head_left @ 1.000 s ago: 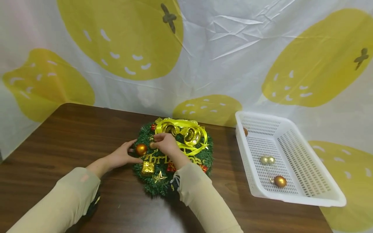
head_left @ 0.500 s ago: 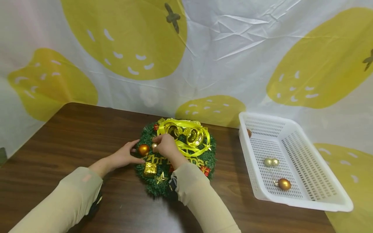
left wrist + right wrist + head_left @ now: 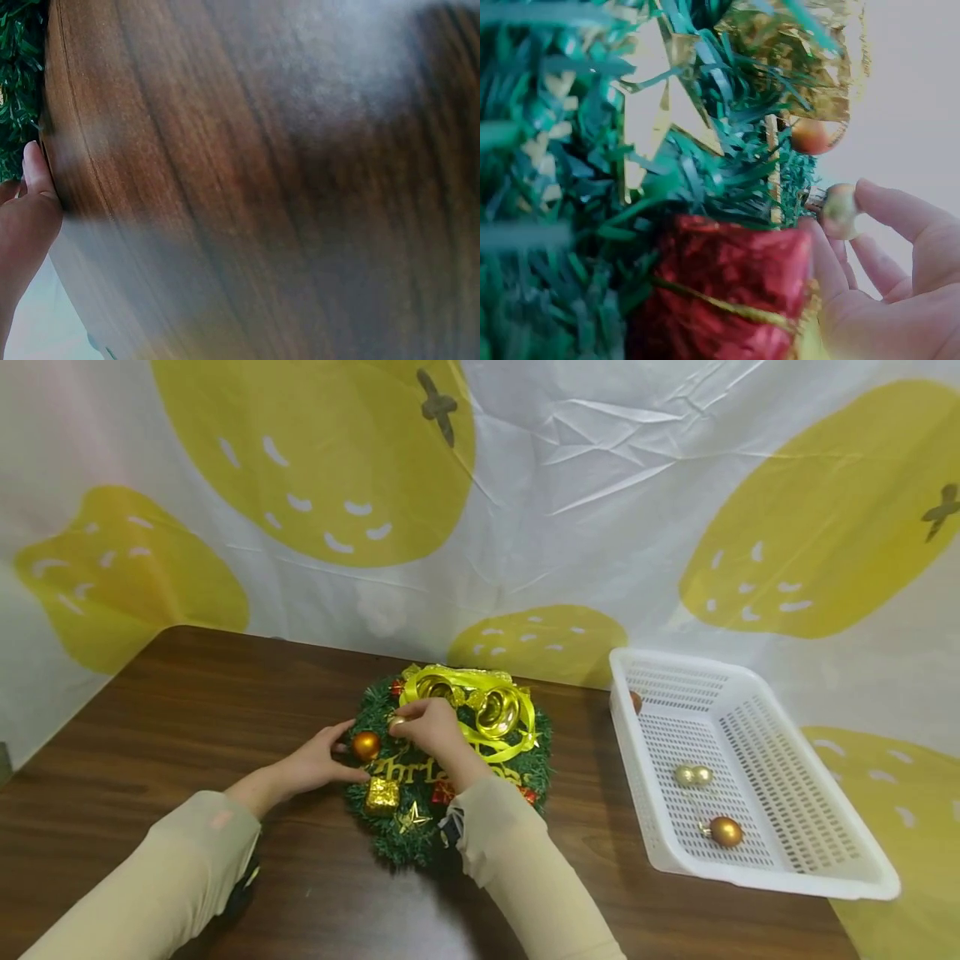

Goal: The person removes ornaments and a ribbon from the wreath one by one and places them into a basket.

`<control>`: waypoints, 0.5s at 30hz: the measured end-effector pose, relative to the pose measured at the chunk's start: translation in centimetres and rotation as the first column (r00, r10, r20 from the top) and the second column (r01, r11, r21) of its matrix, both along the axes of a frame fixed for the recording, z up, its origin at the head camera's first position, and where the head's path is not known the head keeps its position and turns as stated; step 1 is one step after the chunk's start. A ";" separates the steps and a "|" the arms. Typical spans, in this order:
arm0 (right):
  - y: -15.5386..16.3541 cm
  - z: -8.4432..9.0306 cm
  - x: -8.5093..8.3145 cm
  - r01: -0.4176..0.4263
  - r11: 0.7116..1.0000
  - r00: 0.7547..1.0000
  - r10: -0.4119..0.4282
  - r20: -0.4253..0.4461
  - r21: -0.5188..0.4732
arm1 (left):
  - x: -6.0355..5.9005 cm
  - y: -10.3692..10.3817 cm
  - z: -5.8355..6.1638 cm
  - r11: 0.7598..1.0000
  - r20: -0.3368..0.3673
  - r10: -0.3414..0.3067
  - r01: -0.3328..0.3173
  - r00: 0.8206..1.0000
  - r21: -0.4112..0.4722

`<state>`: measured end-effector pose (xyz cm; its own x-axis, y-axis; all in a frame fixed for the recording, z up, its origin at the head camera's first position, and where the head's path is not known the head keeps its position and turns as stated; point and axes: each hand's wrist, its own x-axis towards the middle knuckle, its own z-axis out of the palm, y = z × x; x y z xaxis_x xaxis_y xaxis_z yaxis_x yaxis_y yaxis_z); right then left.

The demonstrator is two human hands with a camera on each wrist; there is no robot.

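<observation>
A green Christmas wreath (image 3: 378, 843) lies on the brown table. It bears gold bells (image 3: 498, 712), yellow ribbon (image 3: 525, 739), gold letters, a gold star (image 3: 412, 817) and red and gold gift boxes (image 3: 382, 795). Between thumb and fingertips, my right hand (image 3: 435, 727) pinches a small pale gold bauble (image 3: 840, 211) by its ball; the metal cap points toward the greenery in the right wrist view. My left hand (image 3: 303, 764) touches the wreath's left edge, thumb and fingers spread apart beside an orange bauble (image 3: 366, 746). Some left fingertips are hidden by the wreath.
A white plastic basket (image 3: 750, 881) stands on the table's right side, holding a copper-coloured bauble (image 3: 726, 832) and two joined pale gold baubles (image 3: 693, 775). Another brownish bauble (image 3: 637, 702) shows at its far left corner. A curtain (image 3: 360, 593) with yellow fruit prints hangs behind the table.
My right hand has shifted a little up and away from the orange bauble, with the small gold bauble in its fingertips. My left hand stays at the wreath's edge.
</observation>
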<state>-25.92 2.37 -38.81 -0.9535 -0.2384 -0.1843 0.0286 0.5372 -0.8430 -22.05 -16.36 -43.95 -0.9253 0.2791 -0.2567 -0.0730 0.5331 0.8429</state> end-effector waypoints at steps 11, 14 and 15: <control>0.8 1.9 0.6 -0.057 0.998 0.997 0.056 -0.051 -0.012 | 0.0 0.0 0.1 1.000 0.010 -0.009 0.009 1.000 0.003; 1.0 2.4 0.6 -0.061 0.998 0.997 0.060 -0.046 -0.018 | 0.0 -0.1 0.0 1.000 0.005 -0.019 0.019 1.000 0.006; 1.1 2.5 0.7 -0.063 0.998 0.997 0.062 -0.042 -0.021 | 0.0 -0.1 0.0 1.000 -0.009 -0.025 0.025 1.000 -0.004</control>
<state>-25.25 3.49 -36.31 -0.9433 -0.3014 -0.1390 -0.0396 0.5179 -0.8545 -22.08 -16.48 -43.97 -0.9204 0.3012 -0.2491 -0.0515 0.5383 0.8412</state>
